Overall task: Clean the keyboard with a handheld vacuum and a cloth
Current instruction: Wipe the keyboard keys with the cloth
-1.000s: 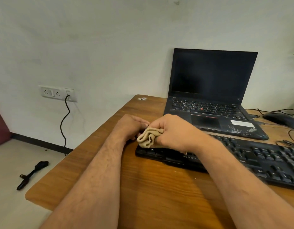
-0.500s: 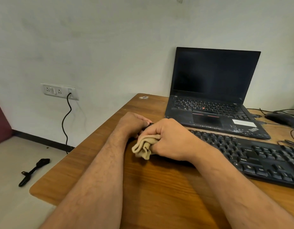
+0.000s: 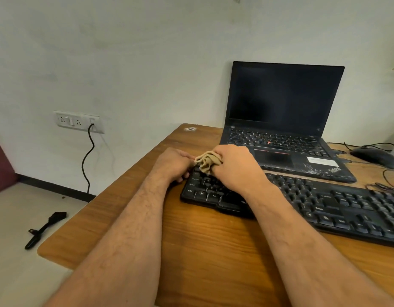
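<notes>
Black wired keyboard [image 3: 324, 202]: flat on the wooden desk [image 3: 202, 251], in front of my open ThinkPad laptop [image 3: 280, 120]
Beige cloth [image 3: 206, 161]: bunched in my right hand [image 3: 233, 167], fingers closed around it, pressed onto the keyboard's far left keys
My left hand [image 3: 172, 166]: curled against the keyboard's left end, touching it
Black mouse [image 3: 373, 155]: far right of desk

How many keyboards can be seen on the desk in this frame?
2: the separate black keyboard at the front of the desk, partly under both hands, and the laptop's built-in keyboard behind it.
</notes>
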